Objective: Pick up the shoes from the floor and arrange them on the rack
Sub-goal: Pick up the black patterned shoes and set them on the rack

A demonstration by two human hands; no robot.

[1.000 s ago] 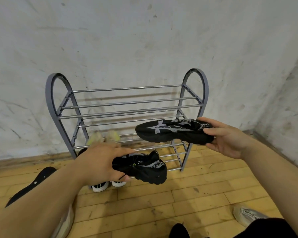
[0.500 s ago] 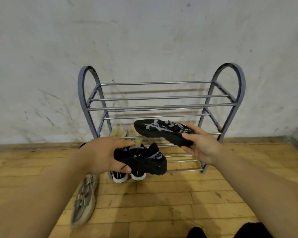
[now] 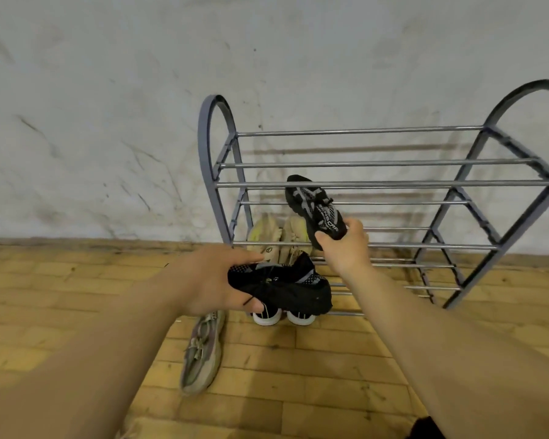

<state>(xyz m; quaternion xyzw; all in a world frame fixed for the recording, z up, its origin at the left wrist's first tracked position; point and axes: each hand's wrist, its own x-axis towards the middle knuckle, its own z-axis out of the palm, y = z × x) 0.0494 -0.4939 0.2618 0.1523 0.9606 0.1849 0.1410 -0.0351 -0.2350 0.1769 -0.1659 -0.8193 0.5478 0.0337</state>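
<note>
Wall [image 3: 108, 90]: pale and scuffed, behind everything.

Floor [image 3: 298, 375]: yellowish wooden boards, running up to the wall.

My left hand [image 3: 213, 280]: clenched round one end of a black shoe, fingers over the top and thumb beneath, holding it up in the air in front of the lower rails.

Loose sneaker [image 3: 202, 353]: grey-beige, lying alone on the floor below my left hand, just left of the rack's foot.

Left black shoe [image 3: 286, 291]: hangs roughly level from my left hand, its free end pointing right. It touches no shelf.

White-toed pair [image 3: 300, 317]: two toes peek out under the left black shoe at the rack's lowest level. The rest of them is hidden.

Beige pair [image 3: 267, 236]: side by side on a lower tier at the rack's left end, partly covered by the shoe I hold.

Right black shoe [image 3: 311, 201]: tilted, toe up and away towards the wall, reaching in among the middle rails. I cannot tell whether it rests on a rail.

My right hand [image 3: 346, 248]: grasping that shoe at its heel end, thumb on the left and fingers on the right.

Rack [image 3: 393, 184]: grey arched ends joined by metal rails in several tiers, standing against the wall.
</note>
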